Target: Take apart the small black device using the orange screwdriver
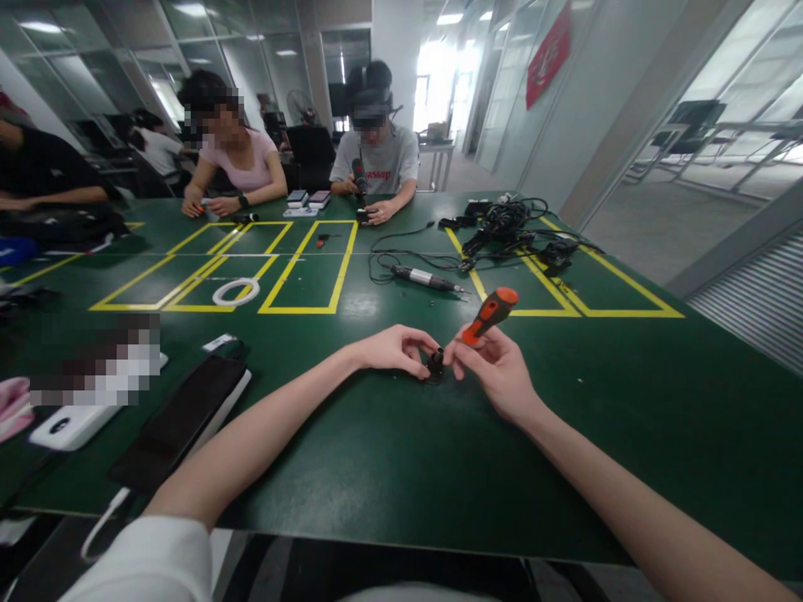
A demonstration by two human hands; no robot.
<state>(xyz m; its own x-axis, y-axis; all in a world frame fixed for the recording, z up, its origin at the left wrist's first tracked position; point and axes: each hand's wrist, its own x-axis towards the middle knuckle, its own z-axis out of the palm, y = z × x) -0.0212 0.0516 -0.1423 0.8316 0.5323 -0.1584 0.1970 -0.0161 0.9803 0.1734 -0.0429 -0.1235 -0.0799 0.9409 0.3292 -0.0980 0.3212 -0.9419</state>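
On the green table [351, 443], my left hand [392, 349] is closed around the side of a small black part [434, 366], whose exact kind I cannot make out. My right hand [502, 372] grips a screwdriver [493, 313] with an orange and black handle, tilted up to the right. The fingers of my right hand hide the screwdriver's shaft and tip. Those fingertips are close to the top of the black part; whether they touch it I cannot tell.
An electric screwdriver [427, 278] with a cable lies beyond my hands. Tangled black cables [505, 226] are at the back right. A white ring [236, 291], a black phone-like slab [181, 418] and a white device [81, 422] lie left. Two people work across the table.
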